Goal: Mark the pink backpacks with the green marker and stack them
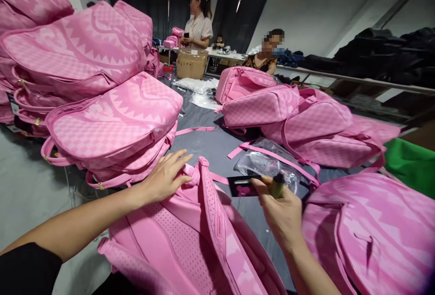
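A pink backpack [183, 236] lies in front of me, its perforated back panel and shoulder straps facing up. My left hand [163, 178] rests at the top of this backpack, near its handle and strap, with the fingers stretched and the thumb apart. My right hand [283, 211] pinches a black hang tag [240, 187] with a pink print. The same hand also holds a small olive-green tool with a dark tip [277, 185], whose kind I cannot make out. A pink strap end reaches the tag's left edge.
Stacked pink backpacks [115, 123] rise on the left. More pink bags [306, 123] lie ahead right, and another backpack [377, 231] is near my right arm. Clear plastic [268, 161] lies on the dark table [200, 143]. A cardboard box [192, 63] and two people are beyond.
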`<state>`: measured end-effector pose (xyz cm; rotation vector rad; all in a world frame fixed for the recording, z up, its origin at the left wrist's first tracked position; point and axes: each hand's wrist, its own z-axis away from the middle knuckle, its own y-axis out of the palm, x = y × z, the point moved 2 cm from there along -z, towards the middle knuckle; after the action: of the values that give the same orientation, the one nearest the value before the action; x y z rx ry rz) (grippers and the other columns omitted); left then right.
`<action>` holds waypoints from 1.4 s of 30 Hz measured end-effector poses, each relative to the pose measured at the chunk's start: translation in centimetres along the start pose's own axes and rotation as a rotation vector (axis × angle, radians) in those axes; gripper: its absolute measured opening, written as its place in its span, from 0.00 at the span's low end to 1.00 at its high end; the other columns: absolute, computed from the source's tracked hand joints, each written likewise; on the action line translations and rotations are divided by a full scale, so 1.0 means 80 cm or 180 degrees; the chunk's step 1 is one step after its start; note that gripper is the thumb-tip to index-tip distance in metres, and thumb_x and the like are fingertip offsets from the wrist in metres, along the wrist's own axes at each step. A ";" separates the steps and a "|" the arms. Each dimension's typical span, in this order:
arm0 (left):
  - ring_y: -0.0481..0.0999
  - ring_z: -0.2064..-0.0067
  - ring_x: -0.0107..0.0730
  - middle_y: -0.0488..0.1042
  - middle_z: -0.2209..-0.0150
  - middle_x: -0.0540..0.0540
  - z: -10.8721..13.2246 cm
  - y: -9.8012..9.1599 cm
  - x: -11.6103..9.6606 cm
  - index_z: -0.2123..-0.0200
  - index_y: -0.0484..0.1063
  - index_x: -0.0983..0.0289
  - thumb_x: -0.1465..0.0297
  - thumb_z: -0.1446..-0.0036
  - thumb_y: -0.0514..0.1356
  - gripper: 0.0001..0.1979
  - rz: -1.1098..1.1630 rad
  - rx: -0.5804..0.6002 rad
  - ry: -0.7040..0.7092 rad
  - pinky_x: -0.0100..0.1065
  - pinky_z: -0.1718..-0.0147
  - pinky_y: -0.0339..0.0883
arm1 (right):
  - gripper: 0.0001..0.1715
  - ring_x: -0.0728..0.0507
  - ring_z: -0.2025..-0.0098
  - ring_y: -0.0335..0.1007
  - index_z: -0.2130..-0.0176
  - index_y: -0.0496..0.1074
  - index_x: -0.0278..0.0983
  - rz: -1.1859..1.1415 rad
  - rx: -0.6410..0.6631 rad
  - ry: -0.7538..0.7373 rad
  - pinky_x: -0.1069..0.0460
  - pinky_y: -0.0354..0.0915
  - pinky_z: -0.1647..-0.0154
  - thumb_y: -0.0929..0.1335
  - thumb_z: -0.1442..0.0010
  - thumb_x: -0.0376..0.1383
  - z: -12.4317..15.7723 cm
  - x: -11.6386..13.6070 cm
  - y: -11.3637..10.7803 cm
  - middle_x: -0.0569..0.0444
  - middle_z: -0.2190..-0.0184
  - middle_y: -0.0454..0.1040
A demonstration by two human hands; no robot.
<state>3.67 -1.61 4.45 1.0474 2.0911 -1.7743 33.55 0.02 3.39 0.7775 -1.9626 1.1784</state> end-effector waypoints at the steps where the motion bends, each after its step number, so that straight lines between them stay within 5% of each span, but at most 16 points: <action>1: 0.69 0.37 0.46 0.69 0.38 0.65 0.001 -0.001 -0.013 0.37 0.66 0.64 0.64 0.36 0.60 0.26 0.0429 -0.0138 0.0098 0.47 0.38 0.62 | 0.24 0.43 0.72 0.71 0.64 0.79 0.34 -0.0370 0.0286 -0.0003 0.52 0.66 0.72 0.71 0.48 0.52 0.014 0.026 0.008 0.52 0.73 0.77; 3: 0.78 0.52 0.38 0.78 0.52 0.60 0.003 0.003 -0.035 0.44 0.72 0.64 0.63 0.38 0.61 0.21 0.1428 -0.0018 0.0099 0.38 0.52 0.71 | 0.20 0.44 0.74 0.71 0.68 0.78 0.34 -0.0870 0.0885 0.0004 0.51 0.68 0.72 0.73 0.50 0.49 0.038 0.066 0.026 0.53 0.75 0.76; 7: 0.71 0.71 0.25 0.74 0.73 0.51 0.009 0.012 -0.046 0.68 0.76 0.67 0.66 0.43 0.63 0.09 0.2527 0.0173 -0.0187 0.26 0.72 0.64 | 0.19 0.46 0.73 0.71 0.65 0.80 0.35 -0.1442 0.1355 0.0112 0.51 0.69 0.72 0.75 0.49 0.48 0.069 0.093 0.047 0.52 0.73 0.78; 11: 0.67 0.73 0.22 0.70 0.74 0.49 0.021 0.010 -0.029 0.71 0.73 0.67 0.66 0.42 0.63 0.10 0.2403 -0.0509 -0.0232 0.25 0.74 0.61 | 0.21 0.44 0.71 0.73 0.64 0.80 0.35 -0.1518 0.1509 0.0363 0.49 0.70 0.67 0.76 0.50 0.49 0.084 0.082 0.060 0.50 0.71 0.80; 15: 0.64 0.75 0.21 0.67 0.75 0.48 0.032 0.009 -0.021 0.71 0.71 0.67 0.65 0.41 0.62 0.11 0.2352 -0.0577 -0.0185 0.24 0.75 0.58 | 0.19 0.45 0.72 0.71 0.72 0.77 0.35 -0.1377 0.1531 0.0229 0.51 0.68 0.69 0.75 0.48 0.49 0.092 0.078 0.073 0.53 0.76 0.76; 24: 0.75 0.69 0.25 0.77 0.70 0.51 0.065 0.006 0.007 0.64 0.74 0.65 0.73 0.37 0.58 0.05 0.1380 -0.0581 0.0525 0.26 0.68 0.67 | 0.06 0.46 0.68 0.74 0.66 0.76 0.38 -0.0845 0.1317 -0.1394 0.53 0.68 0.65 0.68 0.38 0.33 0.099 0.075 0.092 0.54 0.69 0.79; 27: 0.79 0.57 0.32 0.80 0.60 0.56 0.080 0.002 0.030 0.59 0.73 0.63 0.70 0.35 0.57 0.05 0.0897 -0.0844 0.0671 0.34 0.55 0.72 | 0.08 0.45 0.66 0.76 0.63 0.76 0.39 -0.0541 0.1247 -0.1569 0.52 0.69 0.63 0.66 0.39 0.30 0.094 0.068 0.097 0.53 0.67 0.80; 29: 0.75 0.44 0.39 0.76 0.48 0.60 0.093 -0.001 0.052 0.50 0.70 0.62 0.65 0.36 0.60 0.12 0.0496 -0.1186 0.0319 0.42 0.42 0.68 | 0.12 0.44 0.64 0.77 0.59 0.77 0.38 -0.0249 0.1257 -0.1583 0.52 0.69 0.62 0.66 0.41 0.29 0.086 0.064 0.099 0.52 0.65 0.81; 31: 0.66 0.35 0.45 0.67 0.38 0.65 0.106 0.001 0.073 0.39 0.61 0.63 0.60 0.40 0.65 0.30 0.0147 -0.1163 -0.0265 0.49 0.36 0.61 | 0.17 0.43 0.63 0.78 0.57 0.77 0.38 0.0091 0.1511 -0.1639 0.52 0.68 0.62 0.64 0.43 0.28 0.079 0.064 0.103 0.51 0.63 0.82; 34: 0.60 0.31 0.50 0.56 0.31 0.68 0.120 0.017 0.094 0.30 0.45 0.63 0.59 0.44 0.68 0.48 -0.0108 -0.0468 -0.0886 0.50 0.35 0.60 | 0.22 0.43 0.62 0.78 0.57 0.78 0.40 0.0865 0.2231 -0.1667 0.53 0.65 0.64 0.64 0.47 0.24 0.075 0.074 0.118 0.53 0.61 0.83; 36: 0.61 0.31 0.49 0.58 0.31 0.65 0.123 0.027 0.098 0.29 0.44 0.61 0.60 0.44 0.68 0.48 -0.0239 -0.0210 -0.1003 0.48 0.36 0.61 | 0.20 0.43 0.62 0.78 0.59 0.79 0.41 0.1497 0.2617 -0.1655 0.54 0.62 0.66 0.65 0.46 0.23 0.076 0.083 0.131 0.53 0.62 0.82; 42: 0.67 0.35 0.45 0.65 0.34 0.64 0.125 0.038 0.101 0.31 0.52 0.63 0.62 0.40 0.65 0.39 -0.0550 -0.0376 -0.0835 0.43 0.38 0.65 | 0.08 0.43 0.66 0.77 0.63 0.77 0.38 0.2311 0.3170 -0.1843 0.53 0.53 0.71 0.67 0.34 0.35 0.087 0.091 0.171 0.51 0.68 0.81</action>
<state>-3.12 -7.73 -5.12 0.5833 2.1420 -1.7294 16.94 -1.76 0.41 0.9696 -2.1154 2.7261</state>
